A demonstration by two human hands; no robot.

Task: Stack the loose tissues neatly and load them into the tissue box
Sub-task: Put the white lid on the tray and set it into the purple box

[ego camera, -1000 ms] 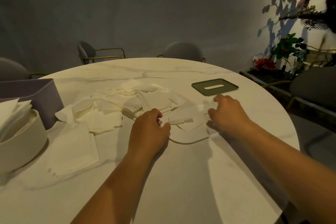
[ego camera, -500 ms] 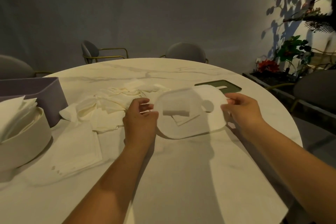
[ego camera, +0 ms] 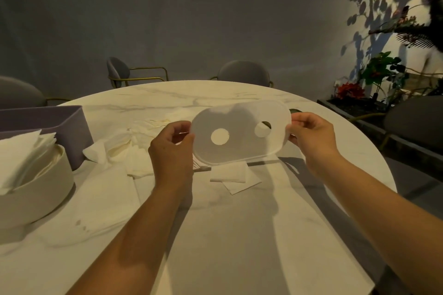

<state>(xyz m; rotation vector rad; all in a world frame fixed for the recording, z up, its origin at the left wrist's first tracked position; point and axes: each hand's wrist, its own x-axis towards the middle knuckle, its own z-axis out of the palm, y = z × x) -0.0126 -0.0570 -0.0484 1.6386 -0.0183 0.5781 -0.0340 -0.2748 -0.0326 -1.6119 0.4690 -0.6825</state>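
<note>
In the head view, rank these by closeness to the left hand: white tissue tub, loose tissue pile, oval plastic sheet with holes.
1. Oval plastic sheet: held by the left hand, at its right.
2. Loose tissue pile: just left of the hand.
3. White tissue tub: far left.

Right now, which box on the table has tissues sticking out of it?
The white oval box at the near left: a stack of tissues pokes up from it. The purple box behind it shows none from this view.
</note>
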